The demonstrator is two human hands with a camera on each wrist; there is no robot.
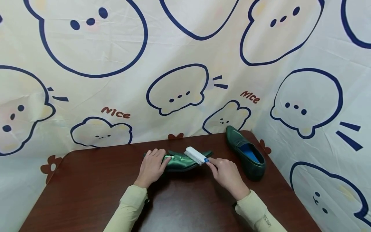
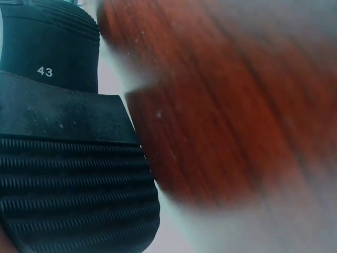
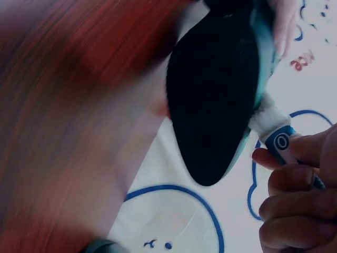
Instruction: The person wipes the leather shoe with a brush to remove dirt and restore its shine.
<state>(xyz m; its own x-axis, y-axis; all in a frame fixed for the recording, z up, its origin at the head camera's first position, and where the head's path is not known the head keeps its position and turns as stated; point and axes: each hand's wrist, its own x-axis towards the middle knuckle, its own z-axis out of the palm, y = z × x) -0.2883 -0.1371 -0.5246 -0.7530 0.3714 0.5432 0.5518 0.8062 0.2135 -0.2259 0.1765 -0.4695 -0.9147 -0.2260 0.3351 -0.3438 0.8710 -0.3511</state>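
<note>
My left hand (image 1: 152,166) grips the heel end of a green loafer (image 1: 179,162), holding it with the toe to the right. In the left wrist view the shoe's black ridged heel (image 2: 73,184) and the number 43 on its sole fill the left side. My right hand (image 1: 227,174) holds a white brush (image 1: 195,155) by its blue-and-white handle. The pale bristles lie against the upper near the toe, and the right wrist view shows the brush (image 3: 271,118) at the shoe's side, with the dark sole (image 3: 213,100) facing that camera.
A second green loafer (image 1: 246,153) with a blue insole stands upright at the table's back right corner. The dark brown table (image 1: 87,187) lies under both arms. A white cloth with cartoon bears (image 1: 179,90) hangs along the back and right sides.
</note>
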